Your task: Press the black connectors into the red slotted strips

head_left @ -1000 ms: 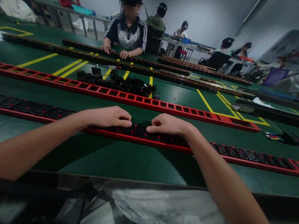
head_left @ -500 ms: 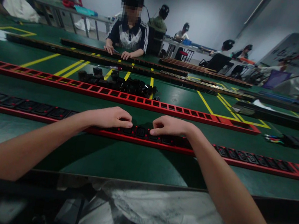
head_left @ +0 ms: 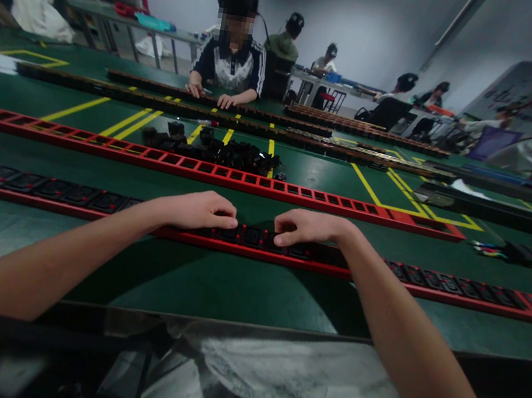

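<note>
A long red strip (head_left: pixel 257 256) lies across the table in front of me, holding a row of black square inserts that look like sockets (head_left: pixel 253 235). Over its middle, my left hand (head_left: pixel 204 209) is curled, thumb against the fingers, with its tips at the inserts. A short gap to the right, my right hand (head_left: pixel 309 225) bends down onto the same strip, fingers curled and thumb low over an insert. One black insert shows plainly between the two hands. Whatever lies under the fingertips is hidden.
Behind the strip runs a second red frame (head_left: pixel 248 181) with open slots. Beyond it lies a pile of black parts (head_left: pixel 223 150). Long dark rails (head_left: pixel 160 100) cross the green table (head_left: pixel 230 294). A co-worker (head_left: pixel 231 66) sits opposite; cables (head_left: pixel 487 249) lie at right.
My right hand has shifted slightly right along the strip, and its thumb now sits over an insert farther from the left hand. My left hand has barely moved.
</note>
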{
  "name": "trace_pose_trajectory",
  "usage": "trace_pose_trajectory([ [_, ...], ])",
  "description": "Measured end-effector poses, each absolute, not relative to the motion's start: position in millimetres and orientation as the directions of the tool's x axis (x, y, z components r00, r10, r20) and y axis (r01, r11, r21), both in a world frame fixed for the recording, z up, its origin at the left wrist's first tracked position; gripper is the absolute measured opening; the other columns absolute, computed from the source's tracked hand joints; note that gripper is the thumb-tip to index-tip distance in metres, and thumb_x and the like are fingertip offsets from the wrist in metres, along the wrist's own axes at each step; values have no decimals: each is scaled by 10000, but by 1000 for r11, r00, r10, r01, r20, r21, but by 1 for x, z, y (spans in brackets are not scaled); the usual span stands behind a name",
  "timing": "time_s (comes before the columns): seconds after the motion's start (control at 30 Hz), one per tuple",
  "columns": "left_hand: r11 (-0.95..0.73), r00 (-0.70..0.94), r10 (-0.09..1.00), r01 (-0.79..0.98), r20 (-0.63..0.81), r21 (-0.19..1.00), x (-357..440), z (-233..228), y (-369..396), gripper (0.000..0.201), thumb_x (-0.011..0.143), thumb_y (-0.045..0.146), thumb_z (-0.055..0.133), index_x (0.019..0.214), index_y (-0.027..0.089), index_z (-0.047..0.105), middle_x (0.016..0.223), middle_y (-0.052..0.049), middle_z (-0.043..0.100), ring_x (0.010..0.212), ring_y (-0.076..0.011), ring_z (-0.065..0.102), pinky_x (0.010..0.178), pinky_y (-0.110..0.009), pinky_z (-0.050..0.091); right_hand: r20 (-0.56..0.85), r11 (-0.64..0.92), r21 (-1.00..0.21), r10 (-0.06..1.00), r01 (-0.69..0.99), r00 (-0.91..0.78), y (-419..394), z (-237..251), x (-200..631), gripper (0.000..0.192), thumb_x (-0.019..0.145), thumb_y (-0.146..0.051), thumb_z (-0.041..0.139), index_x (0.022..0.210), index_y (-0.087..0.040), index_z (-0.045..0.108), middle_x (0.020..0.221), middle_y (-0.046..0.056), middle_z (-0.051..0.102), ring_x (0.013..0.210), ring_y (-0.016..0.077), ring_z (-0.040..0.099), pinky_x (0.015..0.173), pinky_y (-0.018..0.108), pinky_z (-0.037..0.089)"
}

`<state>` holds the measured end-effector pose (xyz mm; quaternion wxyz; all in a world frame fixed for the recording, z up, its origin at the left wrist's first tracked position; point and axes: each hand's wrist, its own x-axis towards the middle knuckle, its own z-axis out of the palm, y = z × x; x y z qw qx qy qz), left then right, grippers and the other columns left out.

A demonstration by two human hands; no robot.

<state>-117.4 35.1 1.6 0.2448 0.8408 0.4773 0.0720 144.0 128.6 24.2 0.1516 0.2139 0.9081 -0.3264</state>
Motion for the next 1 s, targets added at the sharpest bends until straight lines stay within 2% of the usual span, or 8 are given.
trace_pose_trajectory([
  [1.0,-435,546,832,749,-95,499,-118,1,36,448,929,532,410,827,162,641,803,-20,609,726,-143,525,657,-255,345,-404,711,-461,364,531,-839,123,25,141,447,828,-607,571,777,-163,594,693,-15,526,610,113,436,548,260,272],
])
